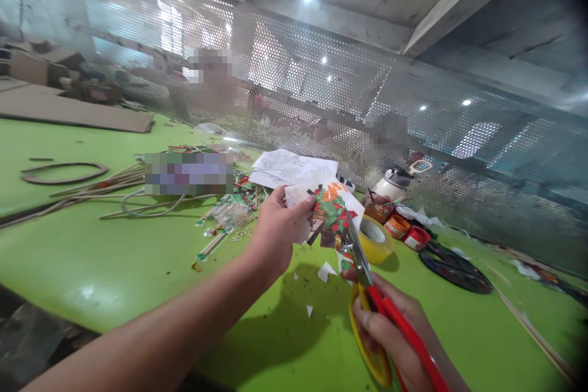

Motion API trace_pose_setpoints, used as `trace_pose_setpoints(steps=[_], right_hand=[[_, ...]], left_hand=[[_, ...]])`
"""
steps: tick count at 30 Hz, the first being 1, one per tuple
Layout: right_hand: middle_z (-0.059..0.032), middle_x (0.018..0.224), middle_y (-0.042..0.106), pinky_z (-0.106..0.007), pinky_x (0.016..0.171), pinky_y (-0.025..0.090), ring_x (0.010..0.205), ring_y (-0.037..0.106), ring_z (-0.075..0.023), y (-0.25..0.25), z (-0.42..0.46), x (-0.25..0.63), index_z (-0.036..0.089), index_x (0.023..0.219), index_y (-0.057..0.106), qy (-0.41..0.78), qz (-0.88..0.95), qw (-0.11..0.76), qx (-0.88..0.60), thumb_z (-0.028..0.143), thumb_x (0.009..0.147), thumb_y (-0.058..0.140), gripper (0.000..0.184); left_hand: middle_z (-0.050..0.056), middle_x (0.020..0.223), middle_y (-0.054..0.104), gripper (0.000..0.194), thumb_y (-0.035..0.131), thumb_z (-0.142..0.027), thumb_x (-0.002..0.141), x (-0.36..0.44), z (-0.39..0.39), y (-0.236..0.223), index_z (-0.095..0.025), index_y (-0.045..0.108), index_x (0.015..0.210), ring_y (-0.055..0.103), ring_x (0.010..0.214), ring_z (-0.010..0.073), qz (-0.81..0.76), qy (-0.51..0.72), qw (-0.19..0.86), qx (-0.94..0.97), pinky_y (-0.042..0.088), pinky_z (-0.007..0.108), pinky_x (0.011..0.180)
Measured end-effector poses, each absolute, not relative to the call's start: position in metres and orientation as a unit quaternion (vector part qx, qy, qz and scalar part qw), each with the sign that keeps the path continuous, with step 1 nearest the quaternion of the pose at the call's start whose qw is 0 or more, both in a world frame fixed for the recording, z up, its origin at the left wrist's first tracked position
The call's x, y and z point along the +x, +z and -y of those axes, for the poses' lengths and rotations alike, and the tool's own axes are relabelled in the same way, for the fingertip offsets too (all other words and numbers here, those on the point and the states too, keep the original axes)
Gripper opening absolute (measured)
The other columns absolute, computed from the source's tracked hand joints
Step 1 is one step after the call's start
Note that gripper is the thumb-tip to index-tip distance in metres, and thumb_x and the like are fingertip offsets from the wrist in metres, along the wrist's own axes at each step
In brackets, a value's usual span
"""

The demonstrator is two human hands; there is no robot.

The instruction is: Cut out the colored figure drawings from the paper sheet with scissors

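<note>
Between the thumb and fingers of my left hand [278,229] is a sheet of white paper [351,202] with a painted picture in green, red, orange and brown. My right hand [395,318] is closed round a pair of scissors [361,257] with one red and one yellow handle. The blades meet the lower right part of the paper, over the painted area. Small white paper scraps [326,272] lie on the green table below. Some fingers of my right hand are hidden by the handles.
Right of the paper are a roll of clear yellow tape [383,248], red and orange paint pots [417,237], a dark palette [454,266] and a white bottle [392,184]. Leftward lie thin sticks [101,184], small beads [236,220] and cardboard [73,110]. A perforated screen [294,73] stands behind.
</note>
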State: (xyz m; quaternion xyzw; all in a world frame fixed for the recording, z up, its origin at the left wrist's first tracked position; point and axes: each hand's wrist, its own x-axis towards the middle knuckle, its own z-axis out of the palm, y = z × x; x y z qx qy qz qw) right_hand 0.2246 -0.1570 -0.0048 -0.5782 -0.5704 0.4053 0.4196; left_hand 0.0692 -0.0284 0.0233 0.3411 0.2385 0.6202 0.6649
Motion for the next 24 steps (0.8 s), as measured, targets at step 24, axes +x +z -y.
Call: trace_pose_setpoints(steps=[24], right_hand=[[0.0053, 0.062, 0.043, -0.027, 0.051, 0.034, 0.053, 0.039, -0.0128, 0.000, 0.156, 0.225, 0.010, 0.120, 0.051, 0.422, 0.542, 0.421, -0.591, 0.041, 0.084, 0.053, 0.048]], left_hand=[[0.010, 0.081, 0.073, 0.035, 0.076, -0.006, 0.061, 0.070, 0.039, 0.026, -0.008, 0.069, 0.095, 0.066, 0.067, 0.0182, -0.176, 0.512, 0.755, 0.371, 0.051, 0.029, 0.068]])
